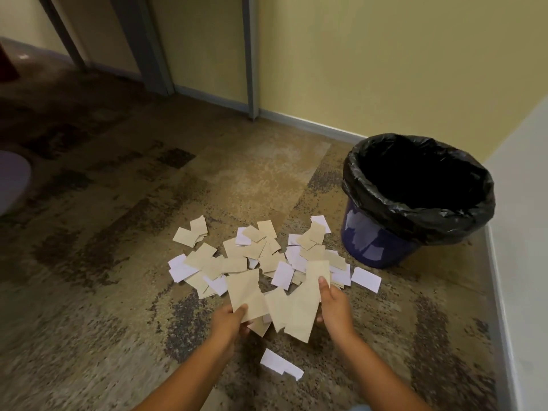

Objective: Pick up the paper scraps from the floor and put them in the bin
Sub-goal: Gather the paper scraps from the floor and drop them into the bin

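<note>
**Hands Gather Paper Scraps Beside Lined Bin**

Both hands hold a fanned bundle of tan paper scraps (275,307) above a patterned carpet (103,292). At the bundle's lower left corner, the left hand (231,320) grips the sheets with its thumb curled over the top and its fingers tucked underneath. On the other side, the right hand (333,307) clasps the bundle's edge, thumb pressed along the top sheet and fingers hidden behind the paper. Both bare forearms reach in from the bottom of the view.

Beyond the hands, a loose pile of tan and white scraps (261,253) lies spread on the carpet, many pieces overlapping. One white scrap (365,279) rests at the pile's right edge, and another white piece (281,364) lies on its own between the forearms, nearer the person.

Standing upright to the right of the pile, near the corner of the room, is a dark blue bin (373,244). A black bag (421,209) lines it, folded over the rim. Its inside is too dark to make out. Yellow walls (385,54) with a grey skirting board run behind it.
</note>
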`<control>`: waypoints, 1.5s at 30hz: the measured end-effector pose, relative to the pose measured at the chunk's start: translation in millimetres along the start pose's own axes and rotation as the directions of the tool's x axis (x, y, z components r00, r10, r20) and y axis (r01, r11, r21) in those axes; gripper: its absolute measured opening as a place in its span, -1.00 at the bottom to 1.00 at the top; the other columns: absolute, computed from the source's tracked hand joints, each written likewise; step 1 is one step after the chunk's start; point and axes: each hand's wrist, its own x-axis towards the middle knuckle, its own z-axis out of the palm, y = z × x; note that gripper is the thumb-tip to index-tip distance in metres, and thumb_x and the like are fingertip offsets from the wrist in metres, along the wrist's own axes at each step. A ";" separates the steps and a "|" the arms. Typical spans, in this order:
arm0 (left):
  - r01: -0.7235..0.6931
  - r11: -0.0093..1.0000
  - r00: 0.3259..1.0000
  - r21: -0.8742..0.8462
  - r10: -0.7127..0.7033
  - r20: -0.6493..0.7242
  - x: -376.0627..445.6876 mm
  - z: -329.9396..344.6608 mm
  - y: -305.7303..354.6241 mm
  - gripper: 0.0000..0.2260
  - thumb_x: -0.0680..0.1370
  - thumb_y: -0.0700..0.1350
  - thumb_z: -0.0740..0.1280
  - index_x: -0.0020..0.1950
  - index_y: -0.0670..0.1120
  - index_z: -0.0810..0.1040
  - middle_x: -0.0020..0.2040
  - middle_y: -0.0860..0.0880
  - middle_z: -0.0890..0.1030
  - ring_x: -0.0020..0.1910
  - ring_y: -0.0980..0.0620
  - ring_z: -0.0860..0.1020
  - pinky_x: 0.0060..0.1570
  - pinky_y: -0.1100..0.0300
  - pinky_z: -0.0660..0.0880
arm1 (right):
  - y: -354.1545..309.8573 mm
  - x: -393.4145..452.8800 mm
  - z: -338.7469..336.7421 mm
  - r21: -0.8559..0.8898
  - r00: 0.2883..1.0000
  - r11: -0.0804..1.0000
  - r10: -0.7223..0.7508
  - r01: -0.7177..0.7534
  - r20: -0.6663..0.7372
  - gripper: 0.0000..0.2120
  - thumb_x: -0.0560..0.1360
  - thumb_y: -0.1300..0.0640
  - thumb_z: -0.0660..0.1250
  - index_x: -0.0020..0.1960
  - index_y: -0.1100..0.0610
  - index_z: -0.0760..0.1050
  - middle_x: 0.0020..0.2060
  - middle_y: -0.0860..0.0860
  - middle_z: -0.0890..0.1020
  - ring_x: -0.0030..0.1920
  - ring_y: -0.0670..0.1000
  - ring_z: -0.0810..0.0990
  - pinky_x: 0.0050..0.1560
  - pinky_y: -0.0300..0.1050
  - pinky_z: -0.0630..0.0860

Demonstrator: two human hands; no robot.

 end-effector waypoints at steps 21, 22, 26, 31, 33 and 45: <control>-0.018 0.967 0.939 -0.255 0.104 0.328 -97.6 113.3 105.9 -0.61 0.61 -0.31 0.13 0.44 -0.35 0.21 0.38 -0.30 0.39 -0.01 -0.15 0.62 -0.27 0.19 0.62 | -110.2 35.3 -120.5 0.697 0.975 0.717 0.165 -0.014 -0.150 -0.80 0.58 0.05 0.23 0.02 0.20 0.48 -0.12 0.07 0.62 -0.16 0.04 0.61 -0.23 -0.05 0.56; -0.061 0.971 0.931 -0.229 0.138 0.338 -101.3 124.7 116.4 -0.64 0.61 -0.30 0.15 0.41 -0.35 0.26 0.34 -0.31 0.42 -0.10 -0.11 0.62 -0.34 0.23 0.61 | -117.5 41.4 -129.5 0.721 0.972 0.693 0.174 -0.006 -0.159 -0.77 0.59 0.06 0.23 0.11 0.21 0.46 -0.06 0.09 0.60 -0.09 0.06 0.60 -0.13 -0.02 0.56; -0.189 0.969 0.912 -0.162 0.234 0.336 -104.6 167.7 151.8 -0.71 0.60 -0.33 0.16 0.33 -0.32 0.33 0.24 -0.31 0.48 -0.30 -0.02 0.58 -0.43 0.29 0.56 | -145.1 62.5 -160.8 0.727 0.960 0.685 0.173 0.043 -0.219 -0.62 0.60 0.08 0.21 0.34 0.26 0.34 0.00 0.12 0.52 -0.13 0.07 0.60 -0.04 -0.02 0.53; -0.236 0.967 0.897 -0.102 0.257 0.360 -96.2 203.0 180.2 -0.69 0.63 -0.32 0.09 0.37 -0.32 0.30 0.27 -0.31 0.48 -0.35 0.03 0.55 -0.53 0.34 0.52 | -169.4 90.0 -187.3 0.701 0.945 0.709 0.168 0.083 -0.281 -0.54 0.61 0.15 0.20 0.43 0.31 0.20 0.19 0.19 0.47 0.07 0.19 0.62 -0.01 0.01 0.57; -0.260 0.963 0.885 -0.072 0.267 0.382 -92.1 214.4 185.8 -0.71 0.63 -0.31 0.07 0.34 -0.33 0.33 0.25 -0.31 0.51 -0.39 0.07 0.56 -0.52 0.35 0.51 | -173.2 101.1 -194.3 0.649 0.945 0.756 0.141 0.091 -0.297 -0.48 0.61 0.15 0.20 0.47 0.34 0.11 0.33 0.23 0.42 0.11 0.20 0.62 0.09 0.03 0.57; -0.222 0.971 0.597 -0.089 0.207 0.775 -57.4 223.1 189.1 -0.53 0.66 -0.03 0.03 0.54 -0.12 0.02 0.46 -0.24 0.31 0.36 -0.25 0.40 0.24 -0.04 0.43 | -138.3 114.7 -188.5 -0.067 0.896 0.940 -0.338 0.333 -0.290 -0.60 0.61 -0.04 0.14 0.33 0.18 0.40 0.15 0.12 0.57 0.16 0.09 0.56 0.14 0.00 0.54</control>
